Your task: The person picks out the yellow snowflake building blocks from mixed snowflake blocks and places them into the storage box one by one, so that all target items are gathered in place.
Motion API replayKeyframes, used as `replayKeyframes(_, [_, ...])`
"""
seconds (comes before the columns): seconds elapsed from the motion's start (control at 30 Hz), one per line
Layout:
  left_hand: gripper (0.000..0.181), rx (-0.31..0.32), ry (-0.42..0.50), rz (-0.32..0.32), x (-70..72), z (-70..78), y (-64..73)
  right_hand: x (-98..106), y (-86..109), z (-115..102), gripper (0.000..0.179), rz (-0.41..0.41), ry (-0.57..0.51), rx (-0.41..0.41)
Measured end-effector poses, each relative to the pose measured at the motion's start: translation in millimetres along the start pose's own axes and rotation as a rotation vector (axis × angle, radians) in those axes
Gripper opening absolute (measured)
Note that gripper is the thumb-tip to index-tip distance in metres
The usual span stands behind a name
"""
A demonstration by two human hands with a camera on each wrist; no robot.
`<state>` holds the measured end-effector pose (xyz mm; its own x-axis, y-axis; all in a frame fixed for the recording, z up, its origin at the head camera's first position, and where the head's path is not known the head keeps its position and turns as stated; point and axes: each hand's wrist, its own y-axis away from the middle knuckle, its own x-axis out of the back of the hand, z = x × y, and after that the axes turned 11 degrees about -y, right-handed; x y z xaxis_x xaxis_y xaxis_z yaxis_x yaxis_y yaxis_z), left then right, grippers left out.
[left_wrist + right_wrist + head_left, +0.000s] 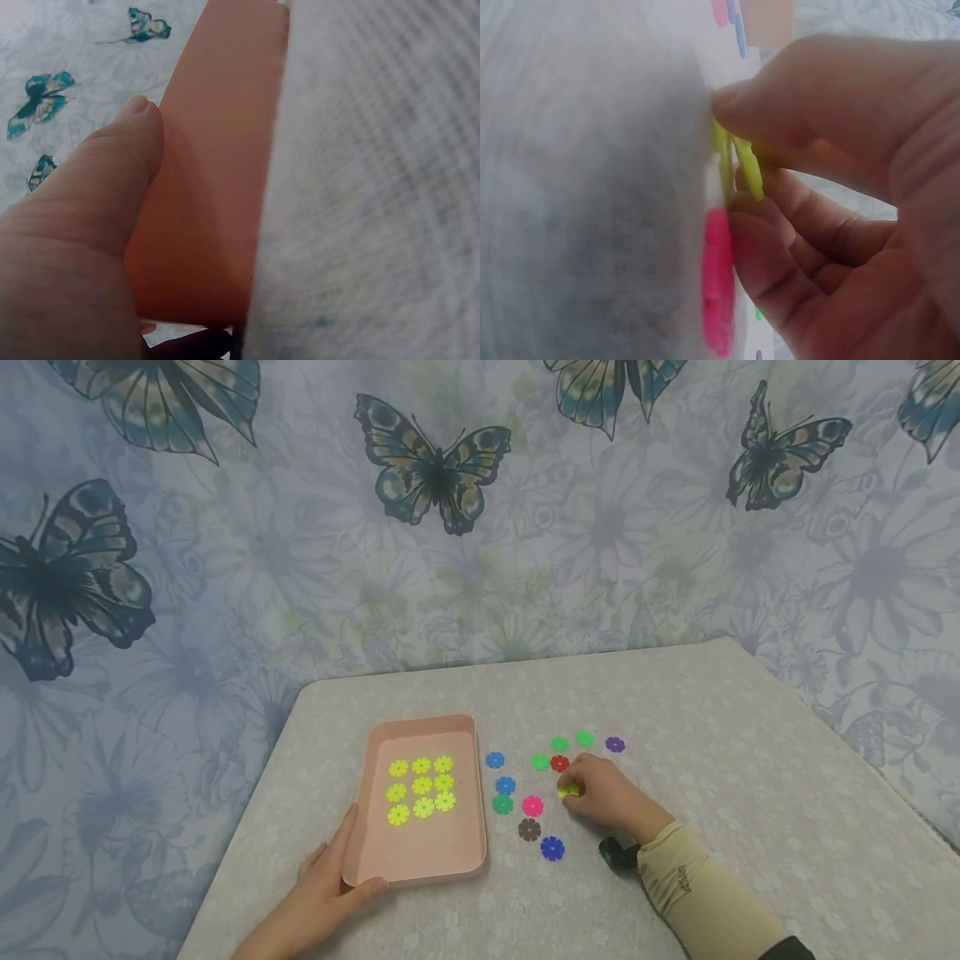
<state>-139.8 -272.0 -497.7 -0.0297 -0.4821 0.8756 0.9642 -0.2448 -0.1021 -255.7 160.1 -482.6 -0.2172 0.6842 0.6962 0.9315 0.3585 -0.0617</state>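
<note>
My left hand (326,885) grips the pink tray (420,864) at its near left corner, thumb at the near edge and fingers along the left side. Inside the tray, several yellow flower-shaped discs (422,786) lie in rows. The left wrist view shows the thumb (112,172) against the tray's outer wall (214,165). To the right of the tray, my right hand (607,793) pinches a yellow flower-shaped disc (748,169) just above the table; its fingers partly hide it. A pink disc (718,285) shows close to the fingers in the right wrist view.
Loose flower-shaped discs lie between the tray and my right hand: blue (495,760), green (502,804), brown (529,830), dark blue (552,848) and red (559,763). A purple disc (615,744) lies farther back. The table (675,702) meets a butterfly-patterned wall covering (525,568).
</note>
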Motion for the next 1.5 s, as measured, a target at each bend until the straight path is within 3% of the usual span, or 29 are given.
replayKeyframes(0.3, [0.109,0.020,0.018,-0.025,0.5,-0.2,-0.6,1,1.1,3,0.031,0.012,0.003,-0.001])
replayKeyframes(0.73, [0.108,-0.002,0.037,-0.003,-1.0,-3.7,0.2,7,2.3,2,0.012,-0.034,-0.007,0.060])
replayKeyframes(0.93, [0.108,0.006,0.035,-0.010,0.5,-1.7,0.0,8,2.5,2,0.013,-0.057,0.010,0.075])
replayKeyframes(1.1, [0.108,0.031,0.041,-0.035,2.1,0.7,0.3,10,1.4,-3,0.015,-0.087,0.071,0.065])
replayKeyframes(1.3, [0.108,0.025,0.022,-0.018,1.9,0.9,-0.1,14,-1.6,-19,0.023,-0.124,0.127,-0.014])
replayKeyframes(1.5, [0.109,0.029,0.011,-0.017,1.3,-2.3,-1.7,19,-18.3,-56,0.021,-0.132,0.165,0.154])
